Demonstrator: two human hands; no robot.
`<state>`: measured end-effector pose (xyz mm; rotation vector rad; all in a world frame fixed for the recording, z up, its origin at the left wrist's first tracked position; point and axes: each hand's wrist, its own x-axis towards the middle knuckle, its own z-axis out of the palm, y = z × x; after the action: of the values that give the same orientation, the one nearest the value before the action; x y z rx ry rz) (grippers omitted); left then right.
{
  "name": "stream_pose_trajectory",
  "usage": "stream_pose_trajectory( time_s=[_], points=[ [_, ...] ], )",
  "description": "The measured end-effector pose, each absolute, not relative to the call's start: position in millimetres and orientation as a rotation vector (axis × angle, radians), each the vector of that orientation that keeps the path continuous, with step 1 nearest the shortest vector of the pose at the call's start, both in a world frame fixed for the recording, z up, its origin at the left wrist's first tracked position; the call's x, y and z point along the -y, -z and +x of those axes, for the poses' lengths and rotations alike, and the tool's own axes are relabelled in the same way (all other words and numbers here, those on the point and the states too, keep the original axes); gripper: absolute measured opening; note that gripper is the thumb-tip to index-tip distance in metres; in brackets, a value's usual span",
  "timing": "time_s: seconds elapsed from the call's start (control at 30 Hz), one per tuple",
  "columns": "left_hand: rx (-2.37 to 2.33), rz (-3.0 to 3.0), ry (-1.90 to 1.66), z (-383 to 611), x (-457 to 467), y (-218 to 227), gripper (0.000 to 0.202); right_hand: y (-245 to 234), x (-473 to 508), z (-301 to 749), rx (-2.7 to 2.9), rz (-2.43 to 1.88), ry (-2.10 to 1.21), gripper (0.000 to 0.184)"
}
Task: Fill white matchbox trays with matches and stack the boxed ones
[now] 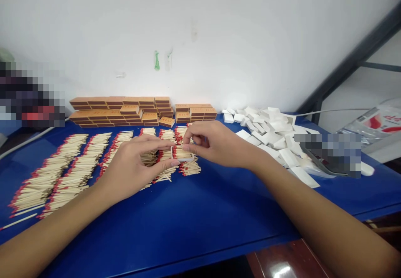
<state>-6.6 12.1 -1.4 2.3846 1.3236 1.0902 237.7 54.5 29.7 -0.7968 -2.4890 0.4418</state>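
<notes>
My left hand [134,165] pinches a small white matchbox tray [183,154] between thumb and fingers; the tray is filled with red-tipped matches. My right hand [216,144] is closed over the tray's far end, its fingertips pressing on the matches in it. Both hands hover just above a blue table [194,219], over loose bundles of matches [189,168] lying on it.
Long rows of red-tipped matches [62,169] cover the table's left side. Stacked brown matchboxes [125,111] line the white wall at the back. A heap of empty white trays [275,136] lies to the right. A plastic bag [379,123] sits at far right.
</notes>
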Motion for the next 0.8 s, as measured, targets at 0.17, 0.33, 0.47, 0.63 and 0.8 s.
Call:
stream_pose_trajectory(
  time_s=[0.17,0.33,0.47,0.63,0.8],
  points=[
    [-1.327,2.414,-1.086,-7,-13,2,0.037,-31,-54,237,2.517,-0.76,-0.476,0.01],
    [-1.307,2.426,-1.067,-8,-13,1,0.037,-30,-52,237,2.493,-0.752,-0.466,0.009],
    [-1.304,2.412,-1.041,-7,-12,1,0.036,-29,-53,237,2.525,-0.721,-0.459,0.011],
    [-1.331,2.388,-1.064,-8,-13,2,0.036,-34,-56,240,2.446,-0.786,-0.421,0.012],
    [-1.337,2.388,-1.092,-9,-14,3,0.035,-37,-69,250,2.345,-0.985,-0.306,0.017]
  ],
)
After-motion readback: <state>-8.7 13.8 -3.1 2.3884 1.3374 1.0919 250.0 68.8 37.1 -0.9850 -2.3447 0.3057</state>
